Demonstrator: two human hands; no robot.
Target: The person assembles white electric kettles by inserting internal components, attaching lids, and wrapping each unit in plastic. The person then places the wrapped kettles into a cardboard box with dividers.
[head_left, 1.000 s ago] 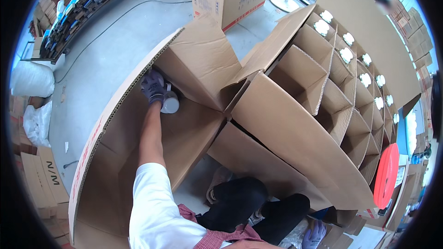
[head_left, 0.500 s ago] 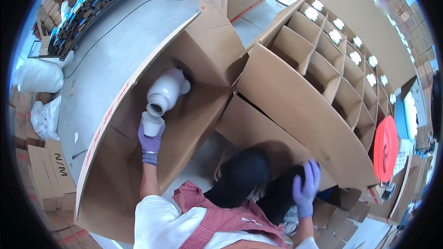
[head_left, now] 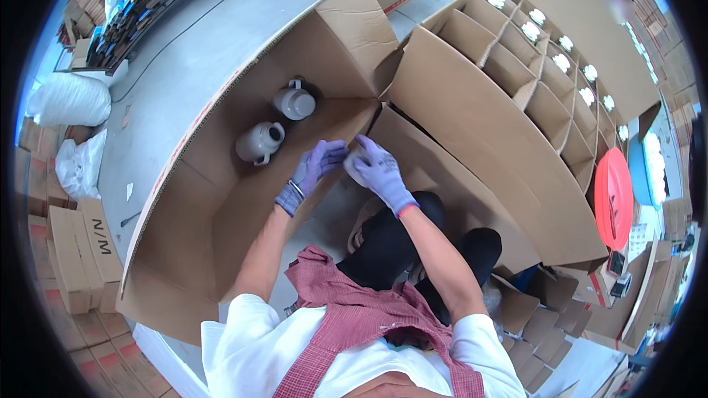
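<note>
My right hand, in a purple glove, is closed around a small white cup, partly hidden by the fingers. Beside it my left hand, also gloved, has its fingers stretched out toward the cup; nothing shows in its palm. Both hands are over the near edge of an open cardboard box. Inside that box stand two white handled jugs. The nearer jug tilts and shows a dark open mouth; the farther jug has a pale, closed-looking top.
To the right is a large carton with cardboard dividers; white-topped items stand in several cells. A red round lid or basin leans at its right side, near a blue tub. Folded cartons stand at the left.
My left hand has drawn back from the jug's mouth, moving right. My right hand has come up from near my knee and now holds the white cup. A second jug has come into view.
</note>
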